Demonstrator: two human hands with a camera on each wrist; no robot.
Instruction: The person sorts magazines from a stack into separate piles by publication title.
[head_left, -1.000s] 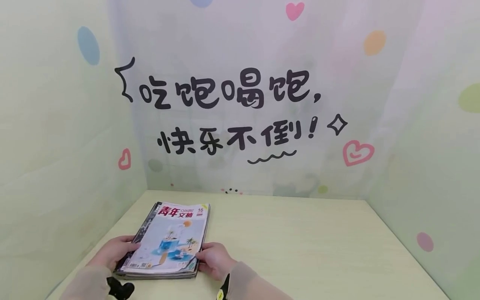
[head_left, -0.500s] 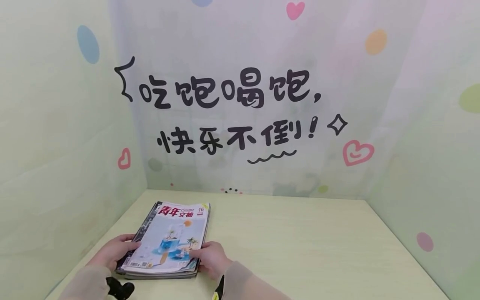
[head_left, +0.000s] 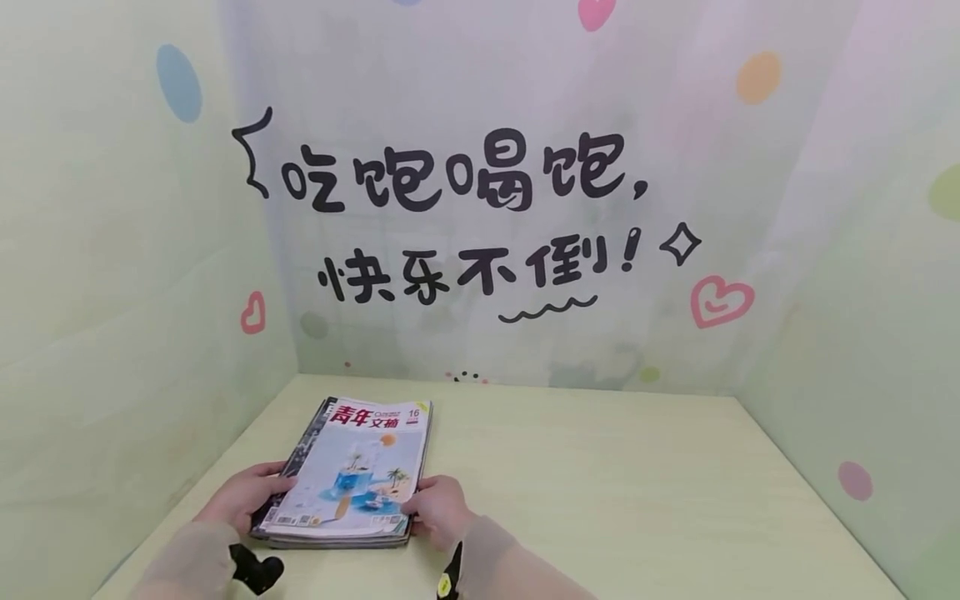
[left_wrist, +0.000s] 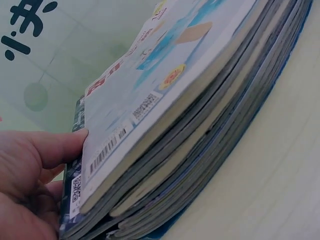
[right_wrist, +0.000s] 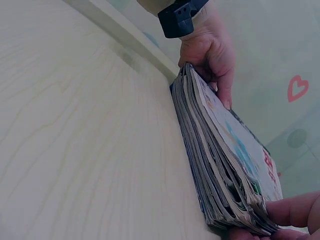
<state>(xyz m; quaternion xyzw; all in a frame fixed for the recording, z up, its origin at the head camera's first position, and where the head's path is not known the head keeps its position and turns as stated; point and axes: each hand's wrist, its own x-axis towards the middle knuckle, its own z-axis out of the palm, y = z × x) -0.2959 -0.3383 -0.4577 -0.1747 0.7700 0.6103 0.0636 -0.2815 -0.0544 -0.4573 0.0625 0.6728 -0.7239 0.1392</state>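
Head view — left hand (head_left: 246,495) and right hand (head_left: 442,505) grip the magazine stack (head_left: 348,475) — opposite sides.

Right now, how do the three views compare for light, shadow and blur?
Head: bright, even light, no hard shadows; the top magazine shows clear large lettering but unreadable small print. Left wrist: dimmer, the cover printing soft, the barcode stripes distinct. Right wrist: dim with a bluish cast, the cover lettering soft, faint grain visible on the table.
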